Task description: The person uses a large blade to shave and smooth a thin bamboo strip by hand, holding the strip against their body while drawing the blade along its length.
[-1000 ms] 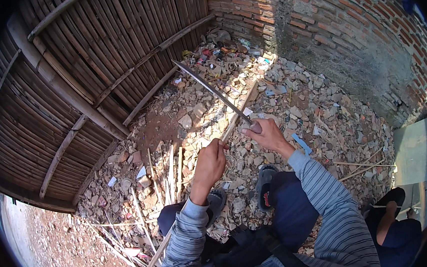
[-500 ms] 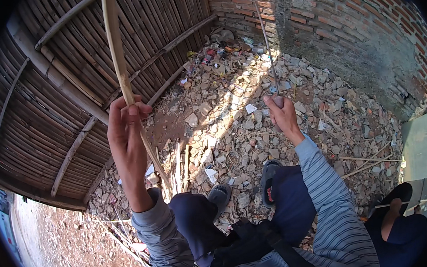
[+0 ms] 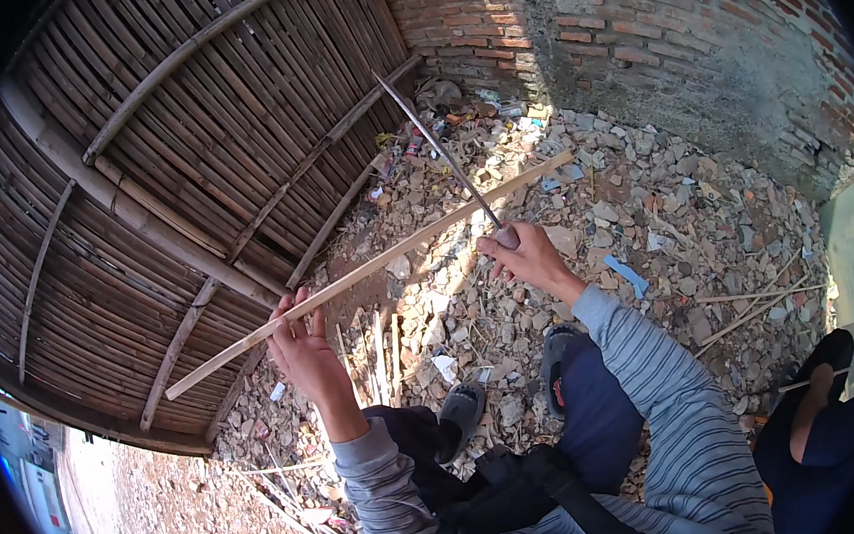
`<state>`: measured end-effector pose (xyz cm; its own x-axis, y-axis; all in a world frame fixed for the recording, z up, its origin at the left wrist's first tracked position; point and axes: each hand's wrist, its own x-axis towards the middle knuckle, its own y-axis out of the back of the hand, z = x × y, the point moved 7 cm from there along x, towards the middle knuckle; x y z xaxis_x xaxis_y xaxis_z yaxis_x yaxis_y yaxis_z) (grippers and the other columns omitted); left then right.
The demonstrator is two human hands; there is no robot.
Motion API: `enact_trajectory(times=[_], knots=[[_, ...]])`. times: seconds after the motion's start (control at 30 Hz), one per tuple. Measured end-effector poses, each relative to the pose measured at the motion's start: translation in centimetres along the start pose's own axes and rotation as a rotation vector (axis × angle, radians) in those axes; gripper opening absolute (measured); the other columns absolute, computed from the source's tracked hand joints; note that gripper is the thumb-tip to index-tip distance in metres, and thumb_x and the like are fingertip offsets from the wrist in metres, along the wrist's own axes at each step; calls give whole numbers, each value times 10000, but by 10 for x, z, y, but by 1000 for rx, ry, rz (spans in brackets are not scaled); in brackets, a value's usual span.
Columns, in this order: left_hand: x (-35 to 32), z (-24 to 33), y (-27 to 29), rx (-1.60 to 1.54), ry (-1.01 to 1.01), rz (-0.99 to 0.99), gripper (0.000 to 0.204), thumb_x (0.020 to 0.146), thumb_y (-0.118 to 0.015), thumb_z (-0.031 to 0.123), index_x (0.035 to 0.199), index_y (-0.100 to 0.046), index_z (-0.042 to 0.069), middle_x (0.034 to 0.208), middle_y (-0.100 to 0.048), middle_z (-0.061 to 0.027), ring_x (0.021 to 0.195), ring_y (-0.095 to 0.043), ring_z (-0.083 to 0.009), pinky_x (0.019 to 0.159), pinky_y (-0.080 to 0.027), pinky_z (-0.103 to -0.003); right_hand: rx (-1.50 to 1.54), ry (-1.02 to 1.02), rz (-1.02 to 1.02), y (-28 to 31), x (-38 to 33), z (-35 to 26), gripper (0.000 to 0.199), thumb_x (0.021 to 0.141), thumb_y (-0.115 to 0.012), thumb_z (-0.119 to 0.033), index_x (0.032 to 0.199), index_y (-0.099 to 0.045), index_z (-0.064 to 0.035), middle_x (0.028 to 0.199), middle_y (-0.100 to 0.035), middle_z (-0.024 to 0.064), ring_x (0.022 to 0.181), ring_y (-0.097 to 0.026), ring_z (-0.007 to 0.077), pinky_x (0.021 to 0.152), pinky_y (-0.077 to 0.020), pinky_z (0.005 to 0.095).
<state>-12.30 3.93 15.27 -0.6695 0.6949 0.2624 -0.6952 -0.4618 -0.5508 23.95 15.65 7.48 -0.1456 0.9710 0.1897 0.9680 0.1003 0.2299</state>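
Observation:
In my left hand [image 3: 312, 364] is a long, flat bamboo strip [image 3: 391, 255], pinched between thumb and fingers nearer its left end. It slants up to the right across the view. My right hand [image 3: 535, 261] is closed round the dark handle of a long knife [image 3: 438, 151], whose narrow blade points up and to the left. The blade crosses the strip in the view, a little above and left of my right hand; whether the two touch I cannot tell.
Rubble [image 3: 495, 362] covers the ground, with several cut strips [image 3: 395, 355] by my feet and more sticks [image 3: 752, 320] at right. A slatted bamboo wall [image 3: 179, 176] stands left, a brick wall [image 3: 629, 30] behind. Another person's leg [image 3: 808, 423] shows at lower right.
The bamboo strip has gone from near upright to a long slant rising to the right. The knife has tipped leftward, its blade now crossing the strip in view. My left hand has shifted right and down.

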Motion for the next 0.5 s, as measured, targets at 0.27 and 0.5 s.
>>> enact_trajectory(times=[0.27, 0.5], knots=[[-52, -62, 23, -183, 237, -133, 248, 1114, -424, 170, 1240, -531, -15, 1346, -589, -211, 1340, -584, -391, 1138, -531, -566, 236, -56, 136, 7, 6, -5, 333, 981, -783, -335, 908, -622, -52, 806, -706, 48, 780, -792, 158, 469, -490, 239], [-99, -62, 24, 381, 639, -512, 465, 1113, -531, 282, 1496, -484, 23, 1457, -579, -151, 1402, -535, -286, 1070, -534, -435, 485, -155, 423, 42, 5, 10, 292, 926, -813, -114, 898, -522, -116, 888, -692, 34, 800, -788, 168, 526, -419, 245]])
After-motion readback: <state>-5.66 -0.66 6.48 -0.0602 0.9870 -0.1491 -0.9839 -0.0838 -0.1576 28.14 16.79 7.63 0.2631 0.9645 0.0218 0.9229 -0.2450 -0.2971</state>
